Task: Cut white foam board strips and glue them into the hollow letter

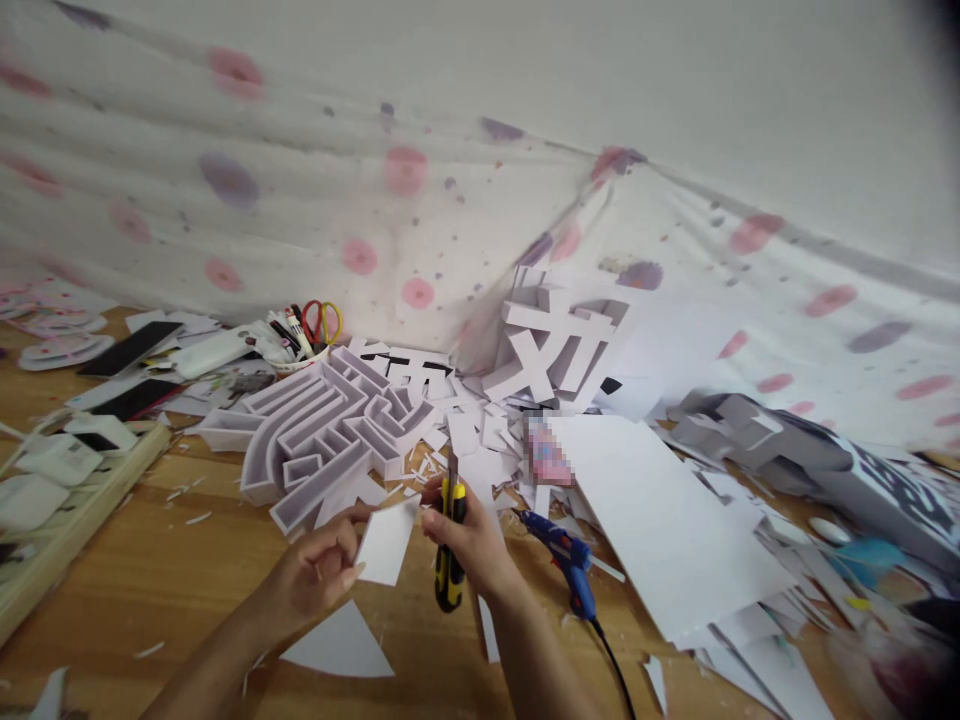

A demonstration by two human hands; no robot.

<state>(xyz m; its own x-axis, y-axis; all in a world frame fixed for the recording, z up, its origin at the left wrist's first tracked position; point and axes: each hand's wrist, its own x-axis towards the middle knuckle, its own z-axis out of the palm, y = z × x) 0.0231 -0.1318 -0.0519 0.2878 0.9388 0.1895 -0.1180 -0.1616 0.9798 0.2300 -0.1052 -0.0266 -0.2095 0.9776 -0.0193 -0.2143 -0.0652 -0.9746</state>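
My left hand (319, 565) pinches the left edge of a small white foam board piece (388, 543) above the wooden table. My right hand (469, 535) is closed around a yellow and black utility knife (450, 560), its blade pointing up and away from me. The right fingertips are close to the board piece's upper right corner; whether they touch it I cannot tell. A triangular white offcut (341, 643) lies below my left hand. Beyond my hands sits a hollow white letter form (330, 430) with upright walls.
A blue hot glue gun (559, 555) with a black cord lies right of my right hand. A large white board (660, 520) is farther right. Another white character form (559, 340) leans at the back. Scissors (322, 322) and pens stand in a holder. Scraps (427, 465) litter the table.
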